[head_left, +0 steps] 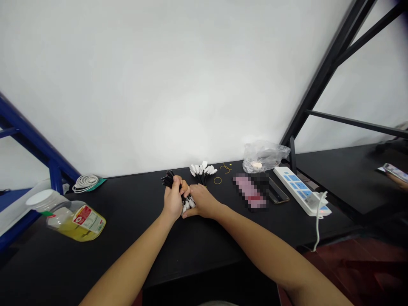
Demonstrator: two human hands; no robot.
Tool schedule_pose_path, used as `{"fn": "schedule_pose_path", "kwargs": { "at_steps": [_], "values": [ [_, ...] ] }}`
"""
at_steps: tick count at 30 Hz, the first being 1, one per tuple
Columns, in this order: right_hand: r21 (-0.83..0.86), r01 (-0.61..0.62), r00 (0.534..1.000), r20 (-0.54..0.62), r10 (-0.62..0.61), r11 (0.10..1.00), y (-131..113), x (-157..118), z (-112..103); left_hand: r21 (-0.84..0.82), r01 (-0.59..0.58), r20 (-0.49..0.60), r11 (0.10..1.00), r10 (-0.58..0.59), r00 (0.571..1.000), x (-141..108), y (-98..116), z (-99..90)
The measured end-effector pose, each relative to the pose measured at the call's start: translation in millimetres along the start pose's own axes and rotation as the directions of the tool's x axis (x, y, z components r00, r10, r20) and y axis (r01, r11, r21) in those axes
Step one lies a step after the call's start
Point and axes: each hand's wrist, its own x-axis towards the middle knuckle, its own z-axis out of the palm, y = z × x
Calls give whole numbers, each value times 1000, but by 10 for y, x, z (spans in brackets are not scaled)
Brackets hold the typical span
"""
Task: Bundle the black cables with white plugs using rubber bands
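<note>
Left hand (173, 199) is closed tight on a front bundle of black cables (167, 179), dark ends poking out above the fist, white ends showing between the hands. Right hand (204, 201) curls round those white ends, thumb underneath, gripping too. Landmark: rear bundle of white-tipped black cables (203, 169) on the black table (127, 229), tips fanned toward the wall (178, 93). Front bundle is nearer the person and left of the rear bundle; the rear one's lower stems are hidden behind the right hand, can't tell if it touches them.

Right of rear bundle: yellow rubber band (217, 180) just beside, then clear plastic bag (266, 156), pixelated pink item (249, 191), dark smartphone (278, 192), white power strip (295, 185) with blue sockets and a white charger (315, 202) plugged in. Far right of it, a co-worker's hand (399, 180) holds a phone (396, 171).

Well left of rear bundle: coiled white cable (86, 182), and nearer the person, a clear white-lidded jar (78, 220) with yellow contents
</note>
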Motion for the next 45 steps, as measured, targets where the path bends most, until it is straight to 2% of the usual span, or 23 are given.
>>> {"fn": "schedule_pose_path", "kwargs": {
  "at_steps": [4, 7, 8, 10, 12, 15, 20, 25, 28, 31, 34, 36, 38, 39, 41, 43, 45],
  "values": [
    [-25, 35, 999, 36, -35, 999, 15, -12, 26, 28, 26, -24, 999, -25, 999, 18, -31, -33],
    [61, 92, 995, 40, -95, 994, 80, -23, -50, 103, 18, -32, 994, -15, 999, 50, -90, -97],
    [105, 113, 993, 2, -114, 988, 107, -29, -96, 145, 16, -24, 989, -13, 1000, 56, -110, -117],
    [187, 126, 982, -163, -96, 974, 139, -44, -203, 240, 5, 4, 971, -6, 1000, 57, -141, -140],
    [266, 139, 945, -322, -47, 954, 114, -53, -303, 324, -14, 24, 946, 6, 1000, 33, -155, -130],
    [334, 165, 902, -432, -5, 928, -49, -43, -389, 392, -38, 34, 919, 27, 999, -39, -145, -54],
    [329, 210, 920, -384, -73, 921, -359, -17, -449, 477, -126, 100, 870, 89, 991, -140, -107, 47],
    [415, 271, 932, -338, -130, 869, -436, -72, -527, 622, -270, 309, 735, 86, 947, -139, -86, 21],
    [540, 259, 943, -321, -88, 801, -450, -91, -509, 598, -311, 349, 739, 110, 931, -142, -82, 16],
    [601, 198, 963, -268, -38, 774, -439, -98, -509, 575, -278, 338, 769, 86, 937, -160, -81, 19],
    [532, 200, 966, -249, -73, 823, -300, -128, -626, 595, -209, 257, 776, 63, 964, -159, -83, 1],
    [394, 146, 952, -305, -21, 907, -109, -165, -757, 603, -182, 173, 777, 95, 980, -137, -90, -26],
    [230, -66, 914, -375, 151, 971, 127, -209, -885, 620, -170, 117, 766, 123, 985, -101, -97, -59],
    [167, -191, 895, -374, 242, 967, 244, -231, -936, 633, -165, 104, 757, 128, 986, -84, -100, -75],
    [18, -376, 892, -262, 368, 926, 442, -272, -992, 653, -164, 98, 740, 132, 986, -55, -104, -101],
    [-125, -412, 911, -66, 406, 903, 569, -299, -987, 648, -168, 100, 743, 136, 986, -42, -108, -116],
    [-203, -395, 910, 50, 413, 896, 626, -304, -934, 631, -173, 110, 756, 133, 985, -40, -111, -124]
  ]
}}
